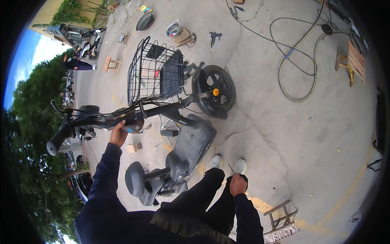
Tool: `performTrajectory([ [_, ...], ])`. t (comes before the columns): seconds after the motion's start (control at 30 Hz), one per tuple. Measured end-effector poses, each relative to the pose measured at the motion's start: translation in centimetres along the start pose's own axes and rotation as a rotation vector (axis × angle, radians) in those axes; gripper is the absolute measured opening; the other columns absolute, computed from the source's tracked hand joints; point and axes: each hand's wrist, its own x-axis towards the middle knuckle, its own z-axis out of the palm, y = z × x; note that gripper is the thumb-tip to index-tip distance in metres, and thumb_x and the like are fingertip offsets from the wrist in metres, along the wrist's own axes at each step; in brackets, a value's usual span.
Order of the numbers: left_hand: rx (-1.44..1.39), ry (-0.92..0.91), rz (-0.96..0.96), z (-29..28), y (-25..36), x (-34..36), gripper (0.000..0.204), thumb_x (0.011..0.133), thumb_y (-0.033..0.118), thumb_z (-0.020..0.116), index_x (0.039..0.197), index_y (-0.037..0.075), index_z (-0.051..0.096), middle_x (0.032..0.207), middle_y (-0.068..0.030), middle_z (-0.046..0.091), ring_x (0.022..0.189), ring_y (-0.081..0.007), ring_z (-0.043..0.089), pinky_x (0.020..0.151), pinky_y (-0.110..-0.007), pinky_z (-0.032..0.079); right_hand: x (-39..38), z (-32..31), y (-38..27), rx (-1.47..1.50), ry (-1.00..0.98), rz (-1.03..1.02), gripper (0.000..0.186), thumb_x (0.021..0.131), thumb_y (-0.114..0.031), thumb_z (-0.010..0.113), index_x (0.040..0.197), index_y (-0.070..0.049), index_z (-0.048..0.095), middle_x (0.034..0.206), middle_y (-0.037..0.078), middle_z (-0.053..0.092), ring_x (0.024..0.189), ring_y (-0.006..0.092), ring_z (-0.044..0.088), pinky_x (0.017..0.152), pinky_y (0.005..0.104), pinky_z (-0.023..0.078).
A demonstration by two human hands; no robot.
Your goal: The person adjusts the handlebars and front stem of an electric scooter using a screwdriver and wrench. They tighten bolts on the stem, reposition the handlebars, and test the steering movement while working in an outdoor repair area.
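Dark clothing (pixel 130 225) covers the wearer's torso and arms nearest the camera. The right hand (pixel 238 185) is curled tightly around a thin rod (pixel 230 167), above light sneakers (pixel 240 166). Ahead and to the left stands a black scooter (pixel 193 140), its wire basket (pixel 140 75) beyond the steering column. The left hand (pixel 118 136) touches that column below the handlebar; its fingers are partly hidden, so I cannot tell whether they close on it.

Pale concrete (pixel 337 134) spreads all around, cracked and marked with worn yellow paint. A low stool (pixel 280 215) sits at lower right. Farther out lie a looped hose (pixel 297 101), a black pistol-shaped tool (pixel 214 37), a metal pail (pixel 173 29) and a dark basin (pixel 145 21). Beyond are another person (pixel 79 64), parked two-wheelers, leafy trees (pixel 36 122) and a yellowish building (pixel 46 12).
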Motion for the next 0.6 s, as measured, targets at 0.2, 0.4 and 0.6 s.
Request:
performTrajectory([
  [0.2,0.437,0.222,-0.414,1.6,1.3,-5.0,0.067,0.081,0.036,0.083,0.134,0.010,0.051,0.129,-0.0030,0.057,0.125,-0.0244,0.053,0.098,-0.049,0.045,-5.1,-2.2,-0.8,0.012,-0.075,0.678,0.027,0.100,-0.026,0.051,0.108,-0.002,0.062,0.089,0.023,0.071,0.076,0.0360,0.071,0.064,0.0490,0.056],
  [0.4,0.176,0.485,-0.310,-2.5,4.3,-11.8,0.053,0.098,0.047,0.055,0.137,0.011,0.050,0.130,-0.0090,0.056,0.113,-0.0260,0.062,0.088,-0.047,0.053,-7.7,-15.0,5.7,0.623,-0.169,0.609,0.025,0.095,-0.016,0.054,0.101,0.004,0.069,0.074,0.014,0.072,0.057,0.0184,0.068,0.047,0.0293,0.051],
  [0.6,0.025,0.766,-0.354,1.4,12.0,-11.2,0.082,0.095,0.068,0.043,0.137,-0.001,0.046,0.132,-0.0191,0.055,0.105,-0.0348,0.065,0.088,-0.053,0.052,8.7,-25.5,6.9,0.255,-0.396,0.685,0.033,0.097,-0.023,0.050,0.111,0.002,0.065,0.087,0.019,0.070,0.060,0.0231,0.067,0.049,0.0368,0.052],
])
